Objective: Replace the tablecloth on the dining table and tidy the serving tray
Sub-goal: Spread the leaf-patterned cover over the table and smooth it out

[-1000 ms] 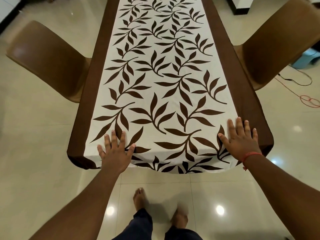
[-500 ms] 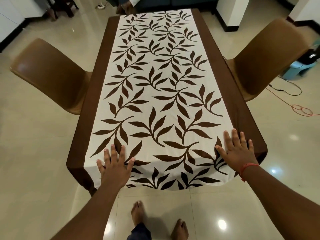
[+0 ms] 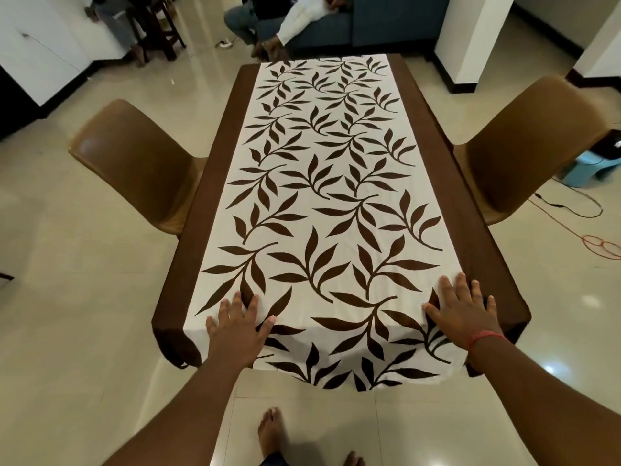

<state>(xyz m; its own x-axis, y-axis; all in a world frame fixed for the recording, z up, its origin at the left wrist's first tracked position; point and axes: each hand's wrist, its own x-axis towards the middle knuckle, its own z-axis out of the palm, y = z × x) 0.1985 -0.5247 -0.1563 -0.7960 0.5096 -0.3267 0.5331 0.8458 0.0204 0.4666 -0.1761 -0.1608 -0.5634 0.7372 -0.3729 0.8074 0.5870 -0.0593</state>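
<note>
While both palms lie flat at the near end of the surface (image 3: 208,210), the cloth (image 3: 329,203) is held in place: a white panel with brown leaf print, flanked by plain brown bands, covering the whole top and hanging over the near edge. Left hand (image 3: 237,326): fingers (image 3: 235,302) straight and spread, pressing the white panel near its left seam, pinching nothing. Right hand (image 3: 463,314): fingers straight and spread likewise, lying across the seam between white panel and right brown band, a red thread (image 3: 487,337) at the wrist. Two brown chairs, left (image 3: 134,163) and right (image 3: 531,142), stand tucked against the long sides. A sofa (image 3: 369,25) with a seated person lies beyond the far end. No tray is in view.

Judged stage: smoothing of the newly laid cloth, with the tray step not yet begun.

Risks, as judged from this layout. Unequal pull by the two palms would skew the leaf panel off the table's axis. A hard draw toward the near edge would lengthen the overhang here and could bare the far end. Faint creases around the right hand may set into a fold if pressed rather than stroked outward. The cables (image 3: 571,210) on the floor at right are a trip hazard on any walk around that side.
</note>
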